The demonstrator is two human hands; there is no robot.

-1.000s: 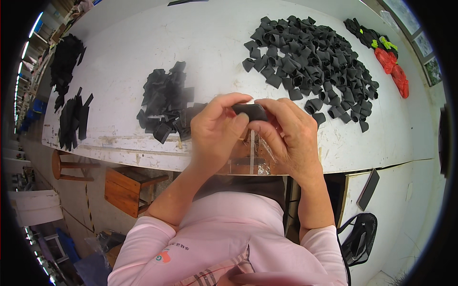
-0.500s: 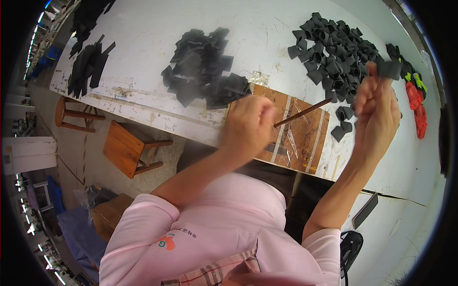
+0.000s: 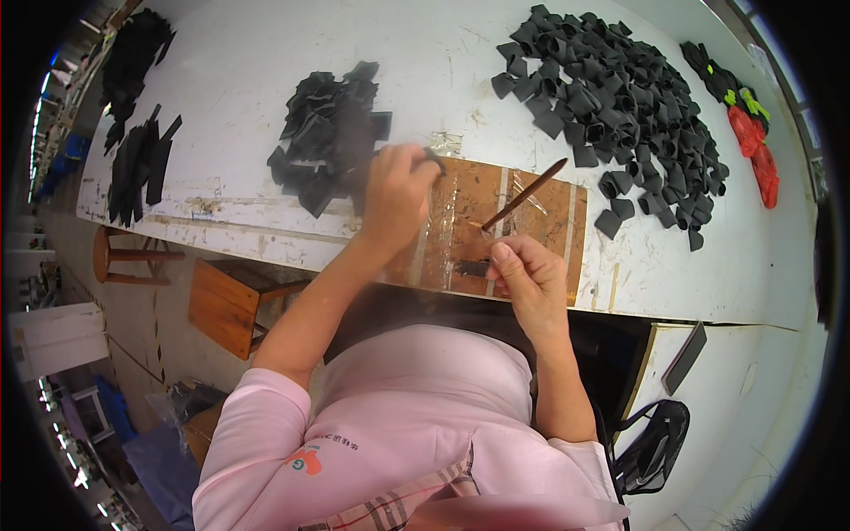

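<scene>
The thin brown stick (image 3: 524,193) slants up from the right hand (image 3: 529,276), its lower end pinched between thumb and fingers, its tip raised over the brown board (image 3: 469,226) that lies at the near edge of the white worktop (image 3: 443,71). A small dark piece (image 3: 471,267) lies on the board just left of that hand. The left hand (image 3: 396,193) is curled shut on a small black piece (image 3: 434,159) at the board's far left corner, right beside the heap of flat black pieces (image 3: 332,133).

To do this step well, I judge the left hand should bring one piece only onto the board and lay it flat, clear of the heap, so no neighbour drags along. The stick looks best held low, close to its working end, for a steadier touch on so small a piece; a light stroke should do. The board's streaked, glossy patches suggest some coating, so the piece is better set on a cleaner stretch.

Further right lies a wide spread of folded black pieces (image 3: 620,97), well apart from the flat heap; keeping the two lots separate seems wise. Red and black gloves (image 3: 748,133) rest at the far right, and long black strips (image 3: 137,164) at the far left
</scene>
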